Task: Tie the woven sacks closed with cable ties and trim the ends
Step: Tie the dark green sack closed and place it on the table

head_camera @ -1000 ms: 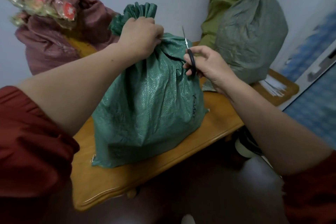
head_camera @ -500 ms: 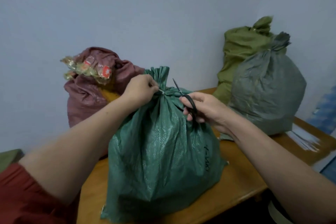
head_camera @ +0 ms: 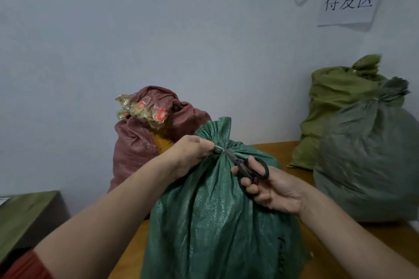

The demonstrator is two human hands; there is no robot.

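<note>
We had the green sack (head_camera: 215, 222) on the desk (head_camera: 390, 234); left hand (head_camera: 192, 154) pinched the cable tie (head_camera: 218, 148) at its bunched neck; right hand (head_camera: 272, 190) had its grip on the scissors (head_camera: 249, 169) (fingers through the loops), blades at the tie.

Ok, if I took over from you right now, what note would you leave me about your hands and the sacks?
Left hand: pinches the tail of the cable tie at the gathered neck of the green sack.
Right hand: holds the scissors, blades at the tie.
Done: the green sack is cinched; the grey sack on the right is tied.
Left: snip this tail (cannot tell if it is cut through). Then tie the maroon sack behind, which gapes open with wrappers showing. The olive sack has a bunched neck, but no tie shows, so check it.
</note>
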